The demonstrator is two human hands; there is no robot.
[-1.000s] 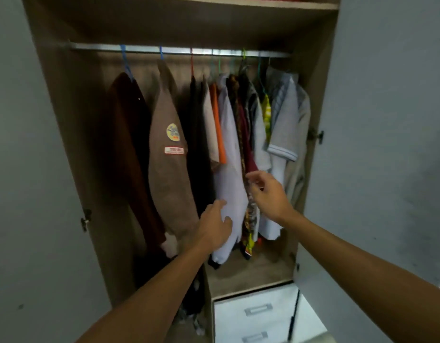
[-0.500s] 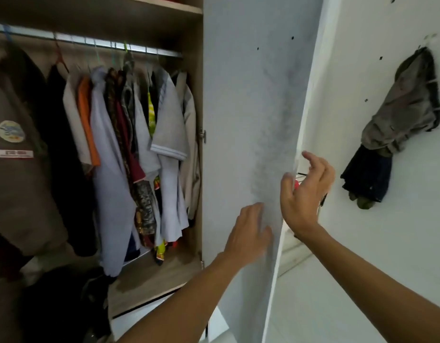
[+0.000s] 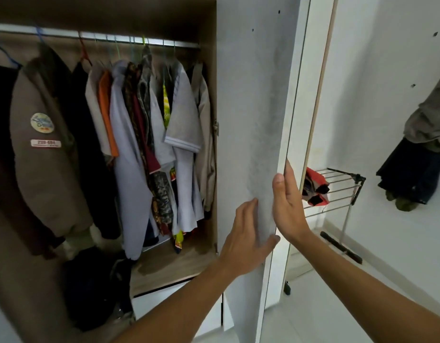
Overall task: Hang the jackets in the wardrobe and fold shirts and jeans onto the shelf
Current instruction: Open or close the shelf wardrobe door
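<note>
Both hands on wardrobe door, jackets leftward.

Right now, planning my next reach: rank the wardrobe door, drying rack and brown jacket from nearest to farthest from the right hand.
1. Wardrobe door: held at its edge by the right hand.
2. Drying rack: just right.
3. Brown jacket: far left.

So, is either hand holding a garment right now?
No: both the left hand and the right hand are on the wardrobe door.
</note>
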